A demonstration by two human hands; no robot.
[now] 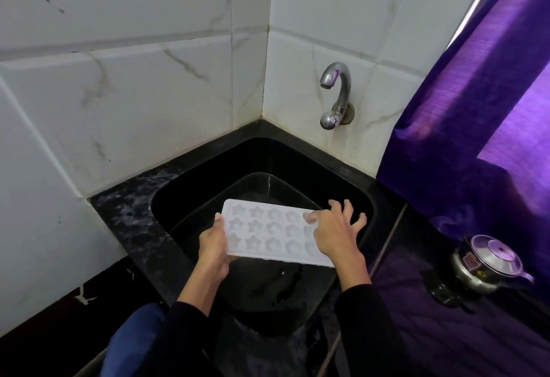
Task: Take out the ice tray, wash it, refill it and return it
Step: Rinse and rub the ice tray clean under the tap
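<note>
While the tray (269, 232) is held level over the sink (342, 195), well short of the dry tap (334, 90), washing would go best with each mould rubbed in turn under running water. The left hand (212, 247) grips its left end; the right hand (334, 235), fingers spread, rests fingertips on its right end.
</note>
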